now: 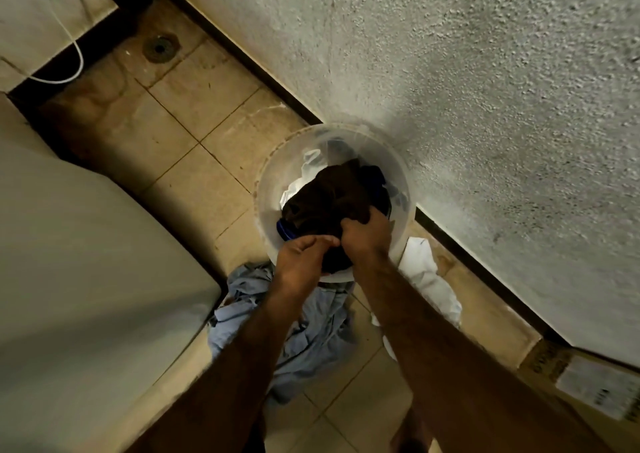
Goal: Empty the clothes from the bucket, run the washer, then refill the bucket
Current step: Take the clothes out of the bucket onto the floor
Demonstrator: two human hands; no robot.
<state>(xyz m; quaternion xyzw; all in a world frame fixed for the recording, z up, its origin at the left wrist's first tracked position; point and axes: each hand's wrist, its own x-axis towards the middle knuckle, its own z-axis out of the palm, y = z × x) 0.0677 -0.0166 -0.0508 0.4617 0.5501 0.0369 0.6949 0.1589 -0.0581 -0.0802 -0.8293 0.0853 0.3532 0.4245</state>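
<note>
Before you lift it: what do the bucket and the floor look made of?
The bucket looks like smooth translucent plastic: the floor shows faintly through its wall. That floor looks like beige ceramic tile, judging by the straight dark grout lines, stained near the drain.

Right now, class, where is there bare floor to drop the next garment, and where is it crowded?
Bare tiles lie between the washer and the bucket, running back to the drain. Crowded: the bucket's near side, under blue clothes and a white cloth, and inside it, where the left hand and right hand grip a dark garment.
</note>
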